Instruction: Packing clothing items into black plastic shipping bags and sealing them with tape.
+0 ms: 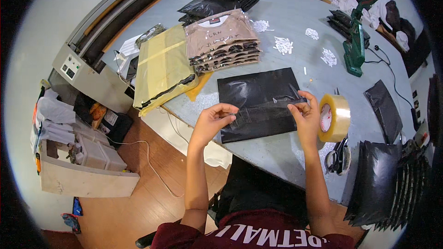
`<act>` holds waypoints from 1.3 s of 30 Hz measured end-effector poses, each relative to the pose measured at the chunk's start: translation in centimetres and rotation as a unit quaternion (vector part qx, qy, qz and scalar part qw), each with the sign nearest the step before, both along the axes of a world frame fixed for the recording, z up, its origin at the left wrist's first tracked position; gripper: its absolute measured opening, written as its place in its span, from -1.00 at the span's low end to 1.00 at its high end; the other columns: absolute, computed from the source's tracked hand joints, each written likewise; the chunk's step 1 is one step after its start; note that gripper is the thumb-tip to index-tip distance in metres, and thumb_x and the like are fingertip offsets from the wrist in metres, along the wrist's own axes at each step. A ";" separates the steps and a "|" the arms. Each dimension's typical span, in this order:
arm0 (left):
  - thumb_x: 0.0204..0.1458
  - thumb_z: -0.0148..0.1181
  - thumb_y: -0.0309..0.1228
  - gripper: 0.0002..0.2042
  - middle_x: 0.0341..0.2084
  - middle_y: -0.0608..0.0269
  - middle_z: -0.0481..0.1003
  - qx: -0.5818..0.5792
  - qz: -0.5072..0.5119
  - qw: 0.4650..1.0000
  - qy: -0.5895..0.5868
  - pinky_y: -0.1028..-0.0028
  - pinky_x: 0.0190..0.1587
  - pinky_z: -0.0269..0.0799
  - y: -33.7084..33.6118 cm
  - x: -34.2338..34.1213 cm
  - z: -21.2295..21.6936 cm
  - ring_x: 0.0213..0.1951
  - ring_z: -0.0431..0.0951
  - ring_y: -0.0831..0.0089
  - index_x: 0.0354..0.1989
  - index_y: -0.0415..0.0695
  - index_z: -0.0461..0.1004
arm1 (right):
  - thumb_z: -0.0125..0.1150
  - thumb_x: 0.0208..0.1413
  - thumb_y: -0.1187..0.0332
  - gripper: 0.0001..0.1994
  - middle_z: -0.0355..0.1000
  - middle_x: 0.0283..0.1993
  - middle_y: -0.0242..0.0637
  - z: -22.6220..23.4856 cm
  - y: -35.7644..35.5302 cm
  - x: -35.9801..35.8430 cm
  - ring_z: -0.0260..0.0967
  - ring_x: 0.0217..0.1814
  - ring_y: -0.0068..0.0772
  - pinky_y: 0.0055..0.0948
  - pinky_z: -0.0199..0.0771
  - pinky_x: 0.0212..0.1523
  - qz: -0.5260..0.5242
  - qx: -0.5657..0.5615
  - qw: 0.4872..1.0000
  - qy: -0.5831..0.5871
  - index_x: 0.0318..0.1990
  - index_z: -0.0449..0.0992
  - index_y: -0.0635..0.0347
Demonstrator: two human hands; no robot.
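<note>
Tape is what the two hands have between them: a clear strip stretched taut just above a black plastic bag (258, 103) that lies flat near the tabletop's (295, 23) near edge. The left hand (213, 121) pinches one end of the strip (263, 110) between thumb and forefinger, the other fingers curled; the right hand (305, 113) pinches the other end, and the tape roll (334, 118) hangs right beside it, seemingly around its fingers, though this cannot be told for certain. To do this well, the person would likely keep the strip tight and level, line it up along the folded flap of the bag, then lower it evenly so it sticks without wrinkles or bubbles. Scissors (338, 157) lie close to the roll at the near edge. A stack of packed garments (224, 41) and a yellow-wrapped bundle (164, 67) sit toward the far left side; a green tool (357, 37) stands at the far right.
</note>
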State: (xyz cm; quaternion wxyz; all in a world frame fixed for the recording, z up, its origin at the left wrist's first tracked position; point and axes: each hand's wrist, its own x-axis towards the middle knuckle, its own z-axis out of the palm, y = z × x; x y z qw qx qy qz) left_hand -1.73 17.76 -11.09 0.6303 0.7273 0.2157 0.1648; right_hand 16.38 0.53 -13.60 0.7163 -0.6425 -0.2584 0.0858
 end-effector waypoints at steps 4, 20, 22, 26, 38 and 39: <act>-0.17 0.14 -0.63 -0.68 -0.39 0.28 0.44 0.087 0.117 0.989 0.010 0.63 -0.31 0.33 -1.4 1.1 0.8 -0.40 0.42 0.60 -0.16 -0.24 0.35 | 0.16 -0.19 0.62 -0.68 0.19 -0.13 -0.31 -0.8 0.2 1.1 0.33 -0.44 -0.62 -0.68 0.25 -0.43 -0.012 -0.002 0.998 -0.066 -0.19 0.35 0.24; -0.26 0.16 -0.69 -0.41 -0.38 0.16 0.42 0.058 0.121 0.991 0.004 0.64 -0.41 0.37 -0.2 2.6 -1.6 -0.48 0.47 0.56 0.05 -0.10 0.20 | 0.21 -0.22 0.59 -0.71 0.12 -0.05 -0.29 -2.2 0.8 2.2 0.36 -0.40 -0.56 -0.61 0.26 -0.41 -0.020 -0.077 0.993 -0.082 -0.25 0.40 0.15; -0.27 0.13 -0.73 -0.37 -0.14 0.05 0.24 0.154 0.162 0.975 0.009 0.60 -0.38 0.43 -0.4 2.9 -1.5 -0.47 0.49 0.49 0.09 -0.10 0.16 | 0.20 -0.22 0.59 -0.72 0.11 -0.05 -0.28 -2.3 0.7 2.3 0.36 -0.40 -0.56 -0.60 0.26 -0.40 -0.028 -0.086 0.991 -0.094 -0.26 0.40 0.15; -0.29 0.11 -0.76 -0.37 -0.02 0.01 0.06 0.150 0.150 0.977 0.020 0.56 -0.36 0.46 -0.2 3.2 -2.0 -0.47 0.49 0.43 0.08 -0.11 0.17 | 0.20 -0.24 0.61 -0.71 0.11 -0.04 -0.24 -2.6 0.9 2.3 0.36 -0.41 -0.52 -0.56 0.28 -0.34 -0.039 -0.097 0.987 -0.119 -0.28 0.40 0.16; -0.29 0.09 -0.73 -0.43 -0.05 -0.01 0.12 0.257 0.206 0.943 0.038 0.57 -0.37 0.44 0.4 4.0 -4.3 -0.47 0.49 0.45 0.02 -0.11 0.24 | 0.20 -0.27 0.64 -0.70 0.11 -0.05 -0.21 -3.7 1.3 2.4 0.35 -0.43 -0.49 -0.52 0.31 -0.30 -0.066 -0.113 0.981 -0.144 -0.29 0.38 0.18; -0.29 0.09 -0.72 -0.44 -0.05 0.00 0.13 0.274 0.219 0.935 0.047 0.57 -0.38 0.44 0.7 4.0 -4.4 -0.47 0.48 0.46 0.02 -0.10 0.25 | 0.20 -0.27 0.64 -0.70 0.11 -0.05 -0.21 -3.7 1.2 2.6 0.34 -0.45 -0.48 -0.52 0.31 -0.30 -0.086 -0.125 0.977 -0.149 -0.29 0.38 0.19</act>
